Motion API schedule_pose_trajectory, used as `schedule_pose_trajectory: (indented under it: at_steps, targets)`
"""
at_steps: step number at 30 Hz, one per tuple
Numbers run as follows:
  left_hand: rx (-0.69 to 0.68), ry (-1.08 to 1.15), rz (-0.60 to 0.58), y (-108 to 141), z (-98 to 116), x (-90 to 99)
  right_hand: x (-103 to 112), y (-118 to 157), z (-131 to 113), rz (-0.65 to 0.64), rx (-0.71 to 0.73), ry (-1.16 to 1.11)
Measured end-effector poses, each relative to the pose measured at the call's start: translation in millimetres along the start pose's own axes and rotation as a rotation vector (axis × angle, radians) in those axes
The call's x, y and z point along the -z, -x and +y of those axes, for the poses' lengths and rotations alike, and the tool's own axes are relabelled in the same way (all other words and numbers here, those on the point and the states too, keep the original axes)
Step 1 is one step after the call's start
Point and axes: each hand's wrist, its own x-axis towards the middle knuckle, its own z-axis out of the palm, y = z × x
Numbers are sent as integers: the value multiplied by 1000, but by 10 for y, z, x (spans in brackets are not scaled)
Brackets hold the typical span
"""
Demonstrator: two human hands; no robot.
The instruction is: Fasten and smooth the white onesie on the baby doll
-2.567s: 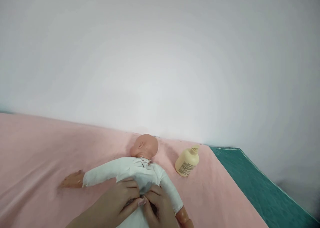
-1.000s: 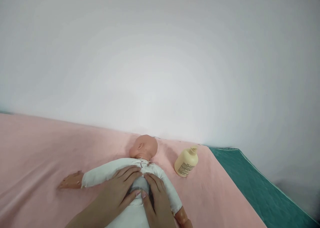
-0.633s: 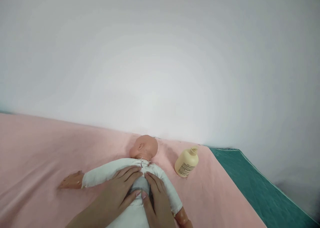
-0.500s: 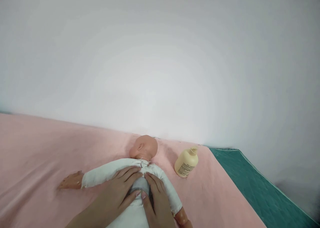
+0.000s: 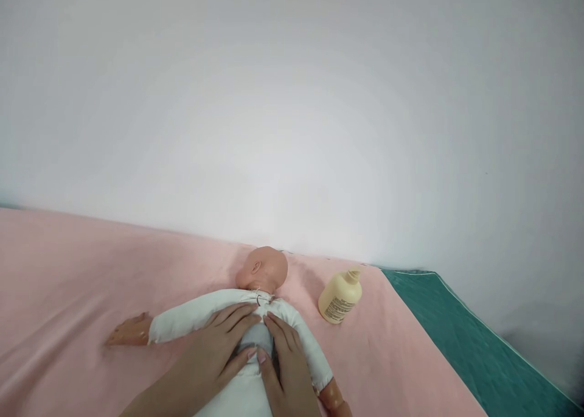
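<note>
A baby doll (image 5: 246, 399) with a white cloth body lies face down or with its head turned to the left; which one I cannot tell. Flat on the left side of its upper torso rests my left hand (image 5: 214, 350), fingers stretched out. My right hand (image 5: 287, 359) lies on the torso's other side, fingers extended as well. Both thumbs point inward and nearly meet. Between the hands shows a grey patch (image 5: 257, 338) on the doll's body. Neither hand grips anything.
A pale yellow bottle (image 5: 340, 296) with a printed label stands right of the doll's head. Pink cloth (image 5: 387, 356) covers the surface, and a green quilted cover (image 5: 465, 332) shows at the right. Behind rises a white wall (image 5: 292, 112).
My right fingertips have shifted very slightly on the doll's torso. The doll and bottle have stayed in place.
</note>
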Motion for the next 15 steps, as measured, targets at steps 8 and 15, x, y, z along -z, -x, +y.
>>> schedule_pose_trajectory:
  at_steps: [8,15]
  targets:
    - [-11,-8,-8,-2,18,24,-14,7,14,29,24,-19]
    - [-8,-6,-22,-10,23,25,-42,3,61,48,39,-18]
